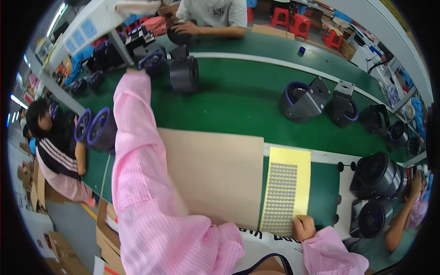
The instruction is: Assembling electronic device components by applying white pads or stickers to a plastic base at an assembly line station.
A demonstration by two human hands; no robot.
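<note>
My left arm, in a pink striped sleeve, reaches far across the bench. Only a bit of my left hand [133, 71] shows past the cuff, beside a black round housing with a purple rim [153, 64]; its fingers are hidden. Another black drum-shaped housing with a bracket [184, 74] stands just right of that one. Close to my body, my right hand [304, 227] is closed at the lower right edge of a yellow sheet [302, 183] bearing rows of small grey round stickers. Left of the sheet lies a flat brown cardboard piece [215, 178], partly under my left arm.
More black housings [300, 101] stand on the green belt [238, 105] at the right, with several stacked nearer [376, 174]. Two purple-rimmed ones [100, 129] sit left of my arm. Across the belt a person handles a round black part [178, 35]. Others sit at both sides.
</note>
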